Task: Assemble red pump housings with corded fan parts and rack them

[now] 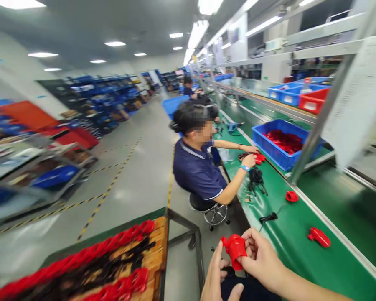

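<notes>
A red hollow plastic housing (pixel 236 252) with a small knob on one side is gripped by my right hand (pixel 265 258), thumb at its open lower rim and fingers curled behind. My left hand (pixel 217 271) is beside it, fingers stretched out and thumb apart; a fingertip is at the knob, though contact is unclear. To the right, another red housing (pixel 319 237) lies on the green bench (pixel 296 255). Farther along are a small red round part (pixel 291 196) and a black bundled cord (pixel 268 217).
A co-worker (pixel 199 163) on a stool handles red parts at the bench. Beyond stands a blue bin (pixel 282 144) of red pieces. At lower left, a wooden-topped cart (pixel 158 246) carries rows of red housings and black pieces. A metal post (pixel 316 113) rises on the right.
</notes>
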`<state>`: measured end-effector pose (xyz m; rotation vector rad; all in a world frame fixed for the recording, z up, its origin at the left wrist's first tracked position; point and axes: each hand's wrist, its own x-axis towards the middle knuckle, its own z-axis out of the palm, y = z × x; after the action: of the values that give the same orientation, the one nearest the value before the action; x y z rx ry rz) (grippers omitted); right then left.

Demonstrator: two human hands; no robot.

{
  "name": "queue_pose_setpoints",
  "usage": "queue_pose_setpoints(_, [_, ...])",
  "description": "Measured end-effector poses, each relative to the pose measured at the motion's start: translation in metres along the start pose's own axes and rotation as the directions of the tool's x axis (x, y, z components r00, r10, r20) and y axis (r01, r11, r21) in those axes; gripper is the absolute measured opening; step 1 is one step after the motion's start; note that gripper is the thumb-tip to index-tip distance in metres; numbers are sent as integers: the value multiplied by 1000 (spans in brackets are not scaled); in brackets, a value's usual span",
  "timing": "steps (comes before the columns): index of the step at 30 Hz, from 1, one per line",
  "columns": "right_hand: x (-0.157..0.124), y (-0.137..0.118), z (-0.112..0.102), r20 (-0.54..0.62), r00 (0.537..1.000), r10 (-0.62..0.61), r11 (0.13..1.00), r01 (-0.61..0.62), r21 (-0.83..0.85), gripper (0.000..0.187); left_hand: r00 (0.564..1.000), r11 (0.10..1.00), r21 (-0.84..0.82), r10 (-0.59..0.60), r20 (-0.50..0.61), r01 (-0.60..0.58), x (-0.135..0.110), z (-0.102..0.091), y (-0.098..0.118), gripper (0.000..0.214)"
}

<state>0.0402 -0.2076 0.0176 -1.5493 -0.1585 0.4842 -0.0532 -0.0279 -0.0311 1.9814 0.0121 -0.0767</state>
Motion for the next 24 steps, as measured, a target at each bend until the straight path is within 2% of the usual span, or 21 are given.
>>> queue_pose_setpoints(3, [13, -9, 48, 194, 981, -25, 997, 38, -63, 25, 975, 998, -54, -1, -222, -11, -32, -27, 8, 87])
queue_pose_setpoints(6, [20, -8, 93, 405, 913, -50, 984, 113, -135, 22, 920, 997, 48, -34, -389, 57, -65, -58, 26, 85])
queue_pose_setpoints(8, [23, -7, 123, 545, 837, -44, 981, 138, -133, 21, 880, 982, 81, -114, -462, 170, -89, -82, 41, 83])
queue_pose_setpoints(10, [23, -8, 154, 661, 750, -25, 983, 138, -118, 25, 829, 970, 23, -193, -524, 240, -116, -105, 52, 83])
queue_pose_setpoints(13, [14, -16, 202, 783, 622, 6, 983, 141, -120, 32, 735, 976, -78, -204, -646, 202, -162, -132, 58, 89])
queue_pose_setpoints(16, [-4, -28, 254, 865, 500, 45, 973, 176, -152, 37, 663, 979, -3, -139, -736, 202, -210, -155, 56, 100])
queue_pose_setpoints(17, [-12, -32, 273, 884, 463, 61, 969, 184, -164, 39, 659, 970, 73, -102, -745, 232, -226, -163, 57, 96])
queue_pose_setpoints(19, [-31, -42, 308, 918, 387, 89, 963, 202, -178, 41, 693, 932, 239, -18, -721, 274, -259, -182, 61, 75])
queue_pose_setpoints(21, [-51, -50, 340, 949, 297, 104, 963, 210, -171, 42, 715, 909, 320, 36, -698, 267, -295, -201, 69, 54])
queue_pose_setpoints(23, [-67, -54, 365, 973, 203, 111, 968, 198, -152, 47, 687, 933, 262, 23, -727, 246, -334, -219, 76, 46])
queue_pose_setpoints(24, [-72, -54, 374, 980, 168, 111, 972, 188, -142, 52, 651, 951, 197, -5, -759, 238, -355, -227, 78, 45])
